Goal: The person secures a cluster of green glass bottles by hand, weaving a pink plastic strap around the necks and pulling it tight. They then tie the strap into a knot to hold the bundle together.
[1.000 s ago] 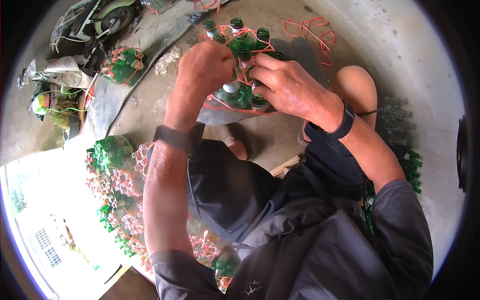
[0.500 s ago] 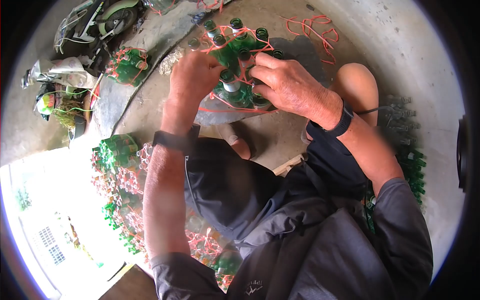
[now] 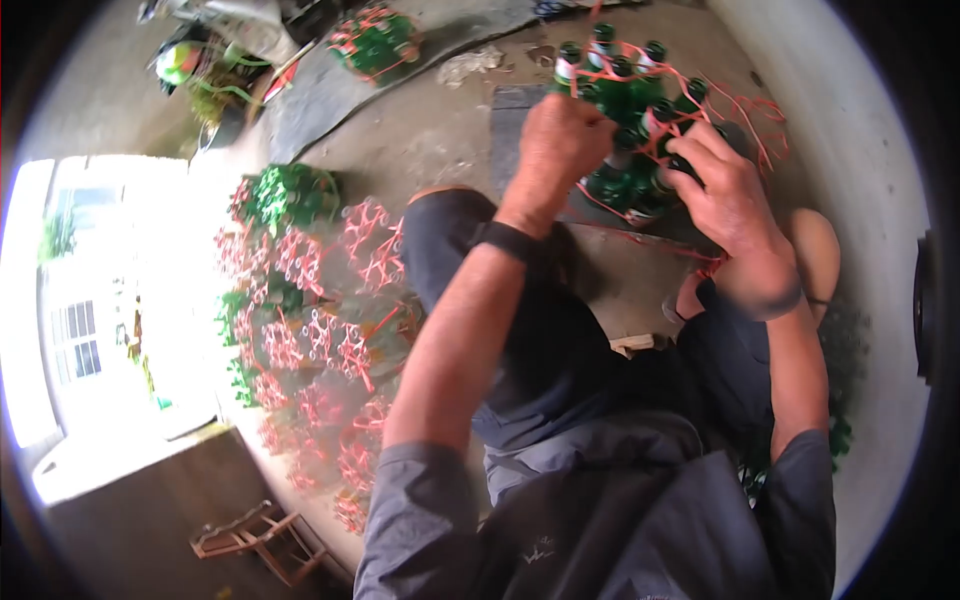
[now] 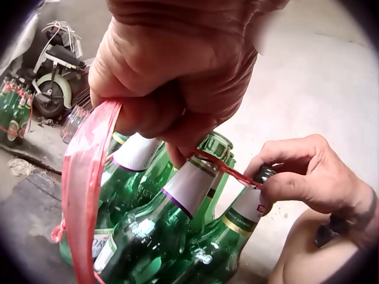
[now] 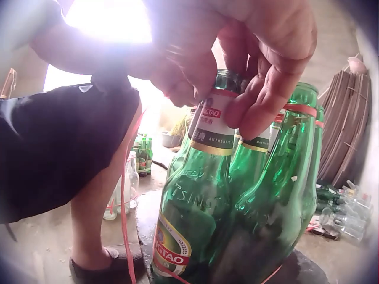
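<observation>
A cluster of green glass beer bottles (image 3: 620, 95) stands upright, red plastic string (image 3: 690, 70) laced around the necks. My left hand (image 3: 560, 150) is at the cluster's left side, fingers curled. In the left wrist view it grips a wide red plastic strip (image 4: 86, 171) that hangs beside the bottles, its fingertips right at a white-labelled neck. Opposite it, my right hand (image 4: 314, 177) has thumb and fingers around the neck of another bottle (image 5: 204, 177), just under the mouth. A thin red strand runs taut between the two necks. The left fingertips are partly hidden.
The cluster stands on a dark slab (image 3: 510, 125). Loose red string (image 3: 765, 130) lies at its right. Another tied bundle (image 3: 375, 45) sits at the back, and many tied bottles (image 3: 300, 260) fill the left side. A pale wall (image 3: 860, 150) closes the right.
The head view has swung, so the cluster and both hands appear further right. The left hand now lies over the cluster's near left bottles; the right stays at the right-hand necks.
</observation>
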The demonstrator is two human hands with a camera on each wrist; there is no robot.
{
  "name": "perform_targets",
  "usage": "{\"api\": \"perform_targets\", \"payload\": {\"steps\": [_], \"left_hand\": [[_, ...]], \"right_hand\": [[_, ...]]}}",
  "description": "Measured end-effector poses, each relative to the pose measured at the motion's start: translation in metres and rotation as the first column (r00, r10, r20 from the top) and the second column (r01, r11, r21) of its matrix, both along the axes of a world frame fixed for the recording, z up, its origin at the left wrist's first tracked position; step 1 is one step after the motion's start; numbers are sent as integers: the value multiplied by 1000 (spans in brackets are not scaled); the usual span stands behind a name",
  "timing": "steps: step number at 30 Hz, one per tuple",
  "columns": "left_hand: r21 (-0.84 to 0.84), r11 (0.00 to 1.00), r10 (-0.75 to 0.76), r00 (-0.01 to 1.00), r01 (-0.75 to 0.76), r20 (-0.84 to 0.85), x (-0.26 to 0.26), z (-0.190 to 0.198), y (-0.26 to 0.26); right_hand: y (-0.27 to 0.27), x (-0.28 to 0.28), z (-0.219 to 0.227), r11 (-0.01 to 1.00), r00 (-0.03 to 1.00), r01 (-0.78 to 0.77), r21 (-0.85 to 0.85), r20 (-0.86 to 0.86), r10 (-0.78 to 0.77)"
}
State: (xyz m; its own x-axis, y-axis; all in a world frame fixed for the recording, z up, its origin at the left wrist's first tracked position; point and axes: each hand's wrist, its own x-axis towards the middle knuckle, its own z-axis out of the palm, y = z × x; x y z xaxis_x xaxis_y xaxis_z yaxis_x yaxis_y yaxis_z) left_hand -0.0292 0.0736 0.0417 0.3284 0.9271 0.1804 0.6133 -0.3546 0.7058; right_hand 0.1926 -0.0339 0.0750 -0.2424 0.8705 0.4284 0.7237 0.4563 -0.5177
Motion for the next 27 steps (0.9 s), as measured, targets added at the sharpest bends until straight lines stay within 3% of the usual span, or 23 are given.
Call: {"api": "perform_targets", "payload": {"steps": [1,3,10,11,14,17,22,27], "left_hand": [[4,1000,26,1000,-26,-2,2,-1,-5],[-12,990,142,977,-142,162,9,-4,-18],[-46,968,251,927,-248,278,32,-7,-50],[49,965,225,913,-256,339,35,-11,-56],[-86,968,252,876,-238,412,40,-14,-70],[-53,965,253,870,-255,422,45,-8,-83],[-133,959,283,865,-250,414,43,6,-96],[-131,961,276,852,-243,444,45,3,-105]], "right_hand": [[1,0,1,1000,1000,0,-4,-23,0],[3,2,8,999,1000,-26,-32,6,26],[14,23,14,993,996,-55,-109,70,62],[15,24,16,991,993,-64,-117,94,75],[22,31,19,991,988,-74,-109,130,88],[28,36,22,996,972,-81,-44,219,89],[32,36,27,982,978,-74,-172,178,105],[33,39,18,989,980,-82,-119,172,102]]}}
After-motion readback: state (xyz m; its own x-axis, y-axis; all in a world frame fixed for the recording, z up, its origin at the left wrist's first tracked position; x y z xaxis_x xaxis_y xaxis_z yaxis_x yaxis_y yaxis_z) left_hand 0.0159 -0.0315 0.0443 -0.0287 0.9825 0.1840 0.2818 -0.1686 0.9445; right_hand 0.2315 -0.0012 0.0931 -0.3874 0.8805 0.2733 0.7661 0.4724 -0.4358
